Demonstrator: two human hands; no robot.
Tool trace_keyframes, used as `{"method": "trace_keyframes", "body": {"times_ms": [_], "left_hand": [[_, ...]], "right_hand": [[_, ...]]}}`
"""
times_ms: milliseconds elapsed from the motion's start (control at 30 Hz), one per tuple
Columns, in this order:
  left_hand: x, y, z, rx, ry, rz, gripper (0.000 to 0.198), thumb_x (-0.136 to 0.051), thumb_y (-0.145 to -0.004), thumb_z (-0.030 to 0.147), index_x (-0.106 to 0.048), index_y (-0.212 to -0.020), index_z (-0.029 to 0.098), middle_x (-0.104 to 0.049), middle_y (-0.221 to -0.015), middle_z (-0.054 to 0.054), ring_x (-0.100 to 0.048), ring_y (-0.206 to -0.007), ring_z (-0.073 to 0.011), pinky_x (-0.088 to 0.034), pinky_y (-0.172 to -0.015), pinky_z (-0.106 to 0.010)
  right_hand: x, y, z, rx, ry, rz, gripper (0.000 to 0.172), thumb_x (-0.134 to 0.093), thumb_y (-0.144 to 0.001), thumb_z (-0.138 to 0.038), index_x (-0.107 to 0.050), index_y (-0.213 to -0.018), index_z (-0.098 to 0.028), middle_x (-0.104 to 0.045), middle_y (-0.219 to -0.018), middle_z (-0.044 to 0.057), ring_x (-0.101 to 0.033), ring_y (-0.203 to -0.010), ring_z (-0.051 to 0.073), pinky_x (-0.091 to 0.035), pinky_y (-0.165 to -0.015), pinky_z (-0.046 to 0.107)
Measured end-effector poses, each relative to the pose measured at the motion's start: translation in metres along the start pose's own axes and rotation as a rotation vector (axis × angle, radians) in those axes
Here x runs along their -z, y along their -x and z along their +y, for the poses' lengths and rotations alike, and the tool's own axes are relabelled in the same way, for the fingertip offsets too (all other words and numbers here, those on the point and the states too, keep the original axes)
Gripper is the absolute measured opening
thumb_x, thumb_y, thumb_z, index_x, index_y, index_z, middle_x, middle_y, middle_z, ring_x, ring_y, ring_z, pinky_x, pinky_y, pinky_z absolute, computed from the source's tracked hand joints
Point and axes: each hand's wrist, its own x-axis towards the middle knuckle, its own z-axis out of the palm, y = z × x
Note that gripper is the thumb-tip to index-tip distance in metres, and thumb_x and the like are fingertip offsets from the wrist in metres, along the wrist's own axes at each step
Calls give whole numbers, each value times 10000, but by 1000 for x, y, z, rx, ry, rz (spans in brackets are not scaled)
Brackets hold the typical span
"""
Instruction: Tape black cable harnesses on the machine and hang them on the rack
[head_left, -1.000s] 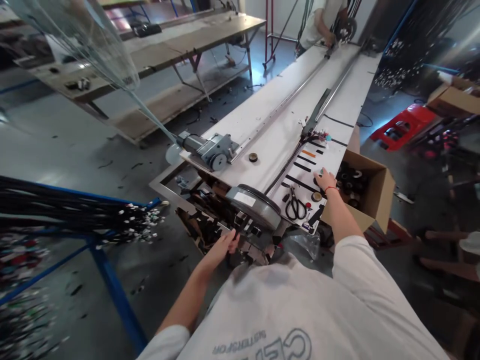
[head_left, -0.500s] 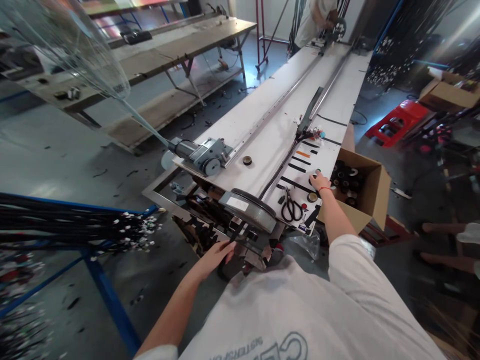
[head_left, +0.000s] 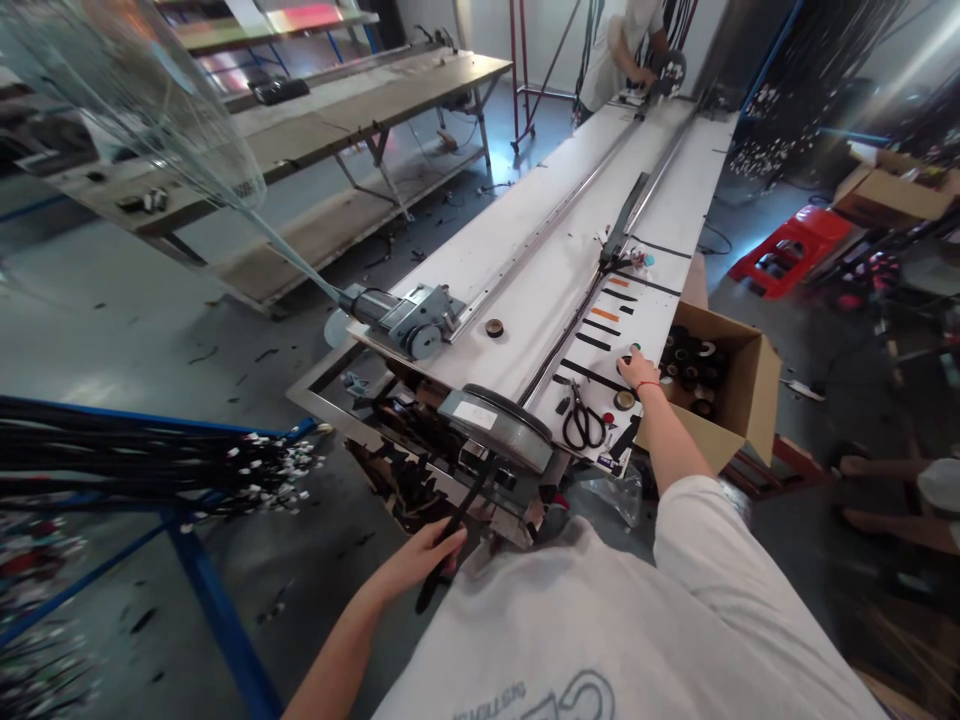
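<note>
My left hand (head_left: 439, 550) is closed around a black wrapped cable bundle (head_left: 471, 492), which comes from under the round grey winding head (head_left: 499, 425) and ends below my fingers. At the table's right edge, my right hand (head_left: 639, 370) rests with its fingers apart beside a small green button (head_left: 636, 347); a dark shape under the fingers is too small to make out. Close by lie a tape roll (head_left: 624, 399), black-handled scissors (head_left: 583, 420) and a red button (head_left: 608, 418). Along the white table (head_left: 517, 350), the cable bundle runs away to a dark clamp (head_left: 624, 220).
A cardboard box (head_left: 757, 390) of tape rolls stands right of the table. Another tape roll (head_left: 494, 328) sits near the motor unit (head_left: 420, 318). Black and orange tape strips (head_left: 606, 315) line the right side. A fan (head_left: 187, 130) stands left. At the far end, a person (head_left: 630, 50) works.
My left hand has drawn down and toward my body, and more of the black cable bundle now shows between it and the winding head. The right hand has barely moved.
</note>
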Motion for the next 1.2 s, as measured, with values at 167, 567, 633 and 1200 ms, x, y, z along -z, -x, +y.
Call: {"method": "trace_keyframes", "body": {"times_ms": [167, 567, 633, 1200], "left_hand": [[-20, -15, 0, -88, -9, 540, 530, -530, -802, 654, -523, -1104, 218, -588, -708, -12, -570, -663, -208, -455, -663, -314], [0, -42, 17, -83, 409, 252, 515, -668, -730, 678, -518, -727, 185, -477, -602, 31, -436, -569, -118, -350, -521, -235], [2, -43, 14, -98, 481, 407, 574, -624, -725, 739, -513, -763, 177, -399, -570, 63, -353, -502, -87, -279, -479, -227], [10, -60, -1, -257, 469, 276, 593, -580, -719, 770, -486, -798, 190, -316, -569, 82, -280, -494, -82, -221, -479, -229]], "right_hand": [[4, 4, -2, 3, -36, -1, 609, -416, -932, -429, -351, -1481, -173, -490, -1416, 181, -460, -1268, 352, -340, -1037, 528], [-18, 214, -69, 784, -673, 92, 268, -409, -962, -371, -583, -1105, -225, -653, -828, 39, -626, -743, 186, -519, -757, 324], [-47, 266, -90, 1046, -694, -130, 244, -449, -940, -309, -575, -1133, -227, -670, -959, 67, -646, -838, 196, -531, -794, 338], [-108, 252, -155, 812, -446, -213, 169, -513, -758, -91, -489, -856, -227, -590, -850, 44, -580, -839, 228, -477, -812, 365]]}}
